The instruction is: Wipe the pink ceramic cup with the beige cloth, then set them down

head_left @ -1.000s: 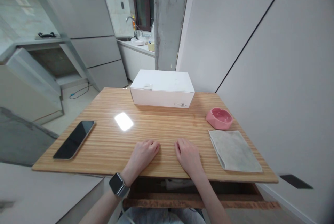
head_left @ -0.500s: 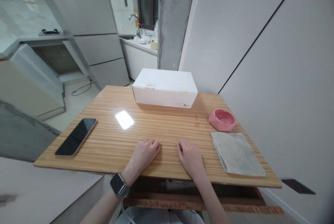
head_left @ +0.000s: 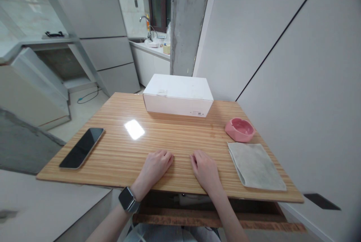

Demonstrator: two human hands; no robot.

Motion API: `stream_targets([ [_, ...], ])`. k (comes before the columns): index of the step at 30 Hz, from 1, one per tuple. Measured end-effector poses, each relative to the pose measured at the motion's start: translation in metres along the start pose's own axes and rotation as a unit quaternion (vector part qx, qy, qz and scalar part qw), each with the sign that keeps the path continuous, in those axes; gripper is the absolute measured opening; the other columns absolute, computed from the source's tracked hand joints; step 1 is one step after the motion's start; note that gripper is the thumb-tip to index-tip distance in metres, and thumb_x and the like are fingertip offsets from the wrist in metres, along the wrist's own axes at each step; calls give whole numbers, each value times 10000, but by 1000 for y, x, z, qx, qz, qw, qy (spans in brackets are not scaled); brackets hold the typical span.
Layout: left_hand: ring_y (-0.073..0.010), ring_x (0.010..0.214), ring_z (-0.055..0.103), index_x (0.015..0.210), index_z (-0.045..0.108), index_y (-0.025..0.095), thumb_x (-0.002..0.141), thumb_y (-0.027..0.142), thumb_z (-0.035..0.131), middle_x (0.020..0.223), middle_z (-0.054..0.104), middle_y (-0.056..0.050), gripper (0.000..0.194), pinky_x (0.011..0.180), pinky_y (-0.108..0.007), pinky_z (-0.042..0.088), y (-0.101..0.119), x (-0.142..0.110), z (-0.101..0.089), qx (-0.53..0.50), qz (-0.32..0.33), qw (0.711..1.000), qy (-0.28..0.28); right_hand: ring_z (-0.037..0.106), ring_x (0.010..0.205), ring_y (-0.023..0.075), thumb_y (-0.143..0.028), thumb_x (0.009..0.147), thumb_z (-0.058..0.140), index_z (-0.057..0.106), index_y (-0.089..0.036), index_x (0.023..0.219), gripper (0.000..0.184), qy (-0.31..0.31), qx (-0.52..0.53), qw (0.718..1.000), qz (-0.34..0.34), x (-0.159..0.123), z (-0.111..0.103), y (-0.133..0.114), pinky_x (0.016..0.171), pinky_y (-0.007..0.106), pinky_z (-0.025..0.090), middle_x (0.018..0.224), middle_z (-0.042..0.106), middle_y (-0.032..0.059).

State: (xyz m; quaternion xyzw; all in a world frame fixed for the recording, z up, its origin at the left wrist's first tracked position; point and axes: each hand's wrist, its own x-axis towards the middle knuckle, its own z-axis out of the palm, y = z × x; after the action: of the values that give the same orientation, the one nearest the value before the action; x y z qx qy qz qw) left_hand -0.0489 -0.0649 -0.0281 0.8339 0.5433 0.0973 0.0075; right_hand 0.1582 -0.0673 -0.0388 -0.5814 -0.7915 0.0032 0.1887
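My left hand (head_left: 154, 167) lies palm down on the wooden table (head_left: 118, 155) near its front edge, fingers loosely curled under, holding nothing. A dark smartwatch (head_left: 128, 199) is on that wrist. My right hand (head_left: 205, 170) rests beside it in the same way, a small gap between the two. A folded grey cloth (head_left: 255, 166) lies to the right of my right hand. A pink ashtray (head_left: 240, 129) sits just behind the cloth. A closed white box (head_left: 178, 95) stands at the table's far edge. A black phone (head_left: 82, 148) lies face up at the left.
A white wall runs close along the table's right side. A grey concrete pillar (head_left: 187, 20) stands behind the box. Cabinets and a counter with a sink tap (head_left: 145, 22) are further back on the left. A low white surface (head_left: 50, 204) adjoins the table's front left.
Both hands have stayed in place on the table. Only the view shifted slightly a second ago, and it has held still since.
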Motion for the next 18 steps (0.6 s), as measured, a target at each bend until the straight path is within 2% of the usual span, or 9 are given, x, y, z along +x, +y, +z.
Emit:
stream_targets([
  [18, -194, 716, 624, 778, 575, 211, 961, 274, 355, 766, 658, -22, 293, 594, -300, 358, 0, 0, -1, 4, 5, 1000, 3, 529, 712, 154, -247, 953, 412, 482, -215, 757, 210, -5, 12, 1000, 4, -1, 0, 0, 647, 267, 296, 750, 576, -4],
])
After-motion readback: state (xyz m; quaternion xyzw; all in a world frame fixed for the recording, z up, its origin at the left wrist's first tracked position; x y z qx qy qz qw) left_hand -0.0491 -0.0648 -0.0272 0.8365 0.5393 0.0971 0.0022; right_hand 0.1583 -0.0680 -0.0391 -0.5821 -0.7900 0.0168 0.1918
